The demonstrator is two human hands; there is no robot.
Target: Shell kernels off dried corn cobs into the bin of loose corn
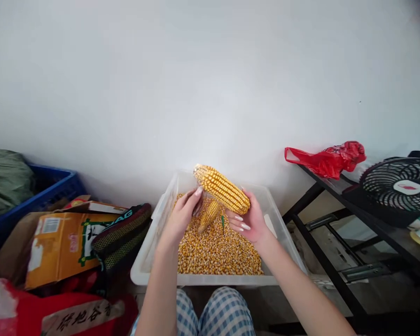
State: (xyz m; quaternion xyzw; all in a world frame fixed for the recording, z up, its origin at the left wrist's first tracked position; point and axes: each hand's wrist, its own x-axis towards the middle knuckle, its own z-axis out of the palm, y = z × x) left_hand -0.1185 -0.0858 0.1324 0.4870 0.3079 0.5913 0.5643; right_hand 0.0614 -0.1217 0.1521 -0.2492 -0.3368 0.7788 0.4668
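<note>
Right hand (pixel 255 219) gripping the thick end of a large yellow corn cob with full rows of kernels (pixel 222 188), palm against the end, fingers stretched out below it. Left hand (pixel 182 214) at the narrow pale tip, thumb up by the cob's underside, fingers curled; can't tell if it's actually gripping. Cob is held at a slant above a translucent white plastic tub (pixel 210 279), tip up and to the left. Tub holds loose yellow corn kernels (pixel 217 254), with a smaller yellow cob (pixel 210 214) lying on them between the hands. Left of tub: orange printed cardboard box (pixel 65 242). Right: black metal-framed table (pixel 350 205) carrying a crumpled red plastic bag (pixel 329 158) and a round black fan (pixel 402 186)
</note>
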